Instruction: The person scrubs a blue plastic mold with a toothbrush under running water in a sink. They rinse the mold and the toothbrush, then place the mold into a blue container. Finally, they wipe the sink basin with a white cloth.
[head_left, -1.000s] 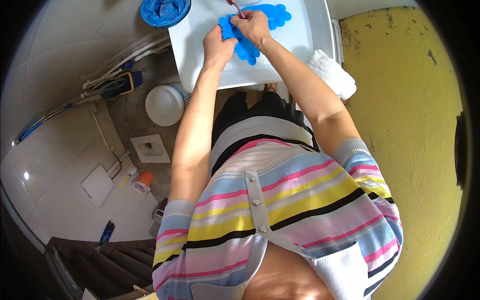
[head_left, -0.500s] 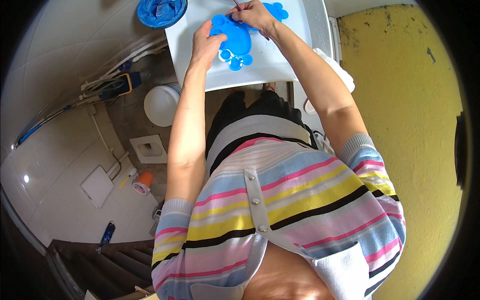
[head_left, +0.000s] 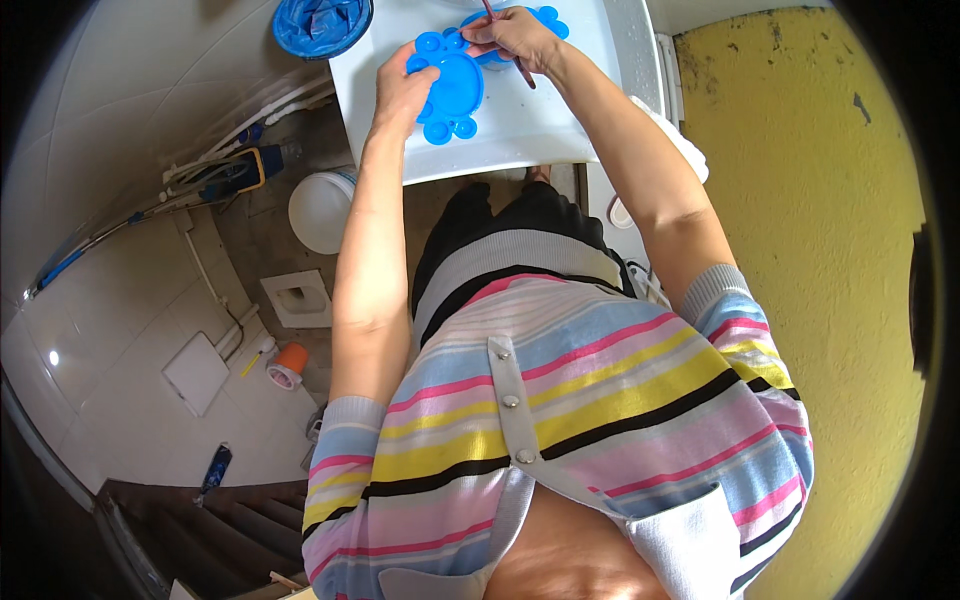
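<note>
Work looks partly done: our left grip [head_left: 401,92] holds a clean-looking blue tray [head_left: 460,88] at twelve o'clock, our right grip [head_left: 522,37] pinches a reddish stick [head_left: 526,74], and another blue piece [head_left: 552,22], toward one, seems left.

The top edge crops the white basin [head_left: 540,130] and the slim dark-red stick [head_left: 526,76]; the right hand [head_left: 515,38] hides the stick's middle and part of the farther blue scalloped piece [head_left: 551,22].
</note>
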